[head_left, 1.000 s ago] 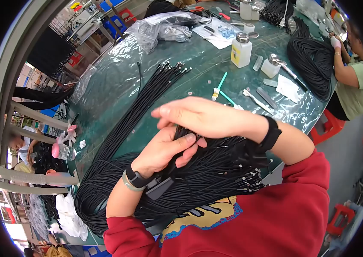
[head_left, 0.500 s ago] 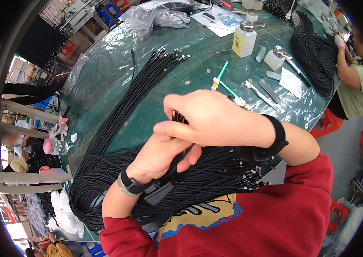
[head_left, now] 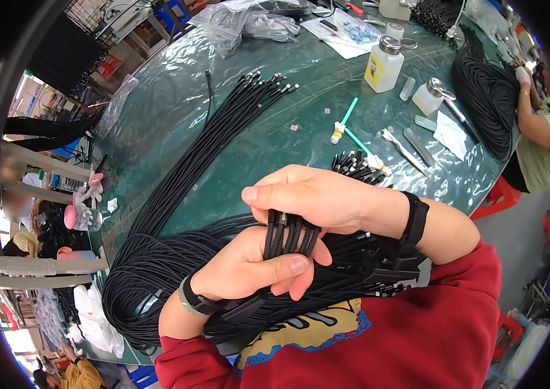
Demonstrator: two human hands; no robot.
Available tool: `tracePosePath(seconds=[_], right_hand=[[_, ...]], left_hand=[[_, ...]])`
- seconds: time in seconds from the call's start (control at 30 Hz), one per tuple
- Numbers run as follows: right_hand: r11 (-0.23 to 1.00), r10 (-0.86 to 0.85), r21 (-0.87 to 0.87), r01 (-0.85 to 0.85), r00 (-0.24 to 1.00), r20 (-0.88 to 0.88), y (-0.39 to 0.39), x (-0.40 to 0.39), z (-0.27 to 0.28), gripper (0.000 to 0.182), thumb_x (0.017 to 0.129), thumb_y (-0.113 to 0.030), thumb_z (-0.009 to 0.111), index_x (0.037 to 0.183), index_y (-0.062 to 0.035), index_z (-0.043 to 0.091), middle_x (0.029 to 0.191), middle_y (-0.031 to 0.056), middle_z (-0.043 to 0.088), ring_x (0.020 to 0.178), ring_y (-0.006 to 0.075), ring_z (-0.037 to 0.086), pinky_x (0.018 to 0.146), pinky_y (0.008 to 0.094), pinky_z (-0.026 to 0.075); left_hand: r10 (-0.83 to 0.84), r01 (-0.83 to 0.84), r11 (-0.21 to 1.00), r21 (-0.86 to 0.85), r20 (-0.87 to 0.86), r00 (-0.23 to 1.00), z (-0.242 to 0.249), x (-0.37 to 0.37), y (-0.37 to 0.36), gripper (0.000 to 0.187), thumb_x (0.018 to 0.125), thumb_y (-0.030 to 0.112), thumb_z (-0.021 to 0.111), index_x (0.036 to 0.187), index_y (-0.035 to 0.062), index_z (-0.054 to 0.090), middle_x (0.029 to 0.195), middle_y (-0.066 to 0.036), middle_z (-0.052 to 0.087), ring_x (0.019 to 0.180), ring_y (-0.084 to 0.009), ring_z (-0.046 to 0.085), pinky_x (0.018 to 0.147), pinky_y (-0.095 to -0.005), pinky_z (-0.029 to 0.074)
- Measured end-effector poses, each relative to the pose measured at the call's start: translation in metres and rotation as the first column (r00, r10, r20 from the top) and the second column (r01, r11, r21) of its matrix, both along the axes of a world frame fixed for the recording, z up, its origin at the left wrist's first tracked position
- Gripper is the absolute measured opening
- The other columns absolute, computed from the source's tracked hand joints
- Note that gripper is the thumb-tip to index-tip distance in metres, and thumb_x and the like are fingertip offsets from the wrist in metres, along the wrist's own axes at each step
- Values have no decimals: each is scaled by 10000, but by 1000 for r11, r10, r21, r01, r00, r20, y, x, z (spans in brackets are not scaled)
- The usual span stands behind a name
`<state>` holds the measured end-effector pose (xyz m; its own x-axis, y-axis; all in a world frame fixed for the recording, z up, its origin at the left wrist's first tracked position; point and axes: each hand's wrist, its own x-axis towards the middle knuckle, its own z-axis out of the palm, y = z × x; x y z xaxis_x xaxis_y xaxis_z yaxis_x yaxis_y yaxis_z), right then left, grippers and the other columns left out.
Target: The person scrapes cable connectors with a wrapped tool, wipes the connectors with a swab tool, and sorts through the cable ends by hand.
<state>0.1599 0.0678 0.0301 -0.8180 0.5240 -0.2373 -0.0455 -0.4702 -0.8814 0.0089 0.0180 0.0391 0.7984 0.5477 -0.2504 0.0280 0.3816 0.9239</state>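
Both hands meet in front of the red sweater, around a short coiled bundle of black braided cable (head_left: 293, 237). My left hand (head_left: 258, 262) wraps the lower part of the coil, its thumb lying across the front. From above, my right hand (head_left: 317, 198) closes over the coil's upper end, fingers bent. Beneath the hands lies a large looped bundle of long black cables (head_left: 152, 272), whose straight part runs up the table to metal-tipped ends (head_left: 268, 84). More cable ends (head_left: 356, 165) show just beyond my right wrist.
On the green table (head_left: 236, 168) stand a yellow-labelled bottle (head_left: 384, 68) and a smaller bottle (head_left: 428, 98). Tweezers (head_left: 404, 152) and green sticks (head_left: 349, 111) lie nearby. A co-worker's arm (head_left: 534, 123) is at the right beside another cable bundle (head_left: 482, 97). A jar (head_left: 87, 219) is left.
My right hand has moved down and right, and my left hand has turned, so the coiled cable now shows between them. Cable ends beyond my right wrist have come into view.
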Motion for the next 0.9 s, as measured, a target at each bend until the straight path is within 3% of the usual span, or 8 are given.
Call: tracePosePath(seconds=[0.13,0.23,0.27,0.37,0.4,0.5,0.7,0.9], right_hand=[[931,-80,366,-6,972,219,-6,6,18,357,873,-303,445,630,-45,490,516,-7,459,480,46,442,403,206,339],[138,-362,983,-121,918,164,-7,5,11,294,854,-234,496,652,-21,507,526,23,502,516,56,496,411,223,363],[136,-361,983,-125,918,166,-4,6,8,294,854,-234,496,652,-21,507,526,23,502,516,56,496,411,223,363],[296,-672,904,308,740,-32,18,14,0,213,827,-160,542,687,0,531,561,9,525,535,53,491,438,224,367],[292,-661,909,297,749,-32,17,15,-4,213,827,-160,542,687,0,531,561,9,525,535,53,491,438,224,367],[768,-404,546,336,915,5,2,15,-19,177,821,-130,554,716,12,547,579,-17,510,547,34,454,464,202,350],[858,-286,446,256,958,0,-3,2,-36,150,828,-115,546,756,13,576,589,-27,495,534,12,406,458,176,304],[971,-227,45,234,966,-124,1,5,-36,142,822,-124,561,815,13,601,559,-35,462,490,11,358,420,175,245]], left_hand=[[172,-171,985,27,-15,985,-13,11,-7,296,843,210,481,920,-72,529,544,-43,524,417,-70,407,458,-190,326],[85,-86,995,-53,-19,996,-20,12,-2,297,866,215,454,987,-49,512,627,-32,546,640,-100,492,673,-234,384],[39,-41,995,-91,-21,999,-23,13,0,300,877,218,441,1020,-38,504,668,-26,557,752,-116,534,780,-256,413],[320,-296,941,-166,150,935,-32,11,3,343,881,244,438,1073,-36,486,803,-55,572,819,-132,538,844,-285,384],[453,-408,886,-222,224,863,-32,10,4,366,883,257,436,1099,-35,476,870,-70,580,852,-141,540,877,-299,369],[618,-575,785,-230,228,752,-30,14,9,405,887,275,425,1151,-31,442,1016,-91,539,938,-163,521,888,-309,367],[681,-684,725,-77,226,696,-42,11,10,459,901,303,368,1234,-12,366,1178,-102,477,1025,-170,478,813,-269,381],[761,-699,644,-312,352,545,-51,-17,17,373,890,240,410,1161,-15,439,984,-67,546,780,-106,530,631,-222,407]])
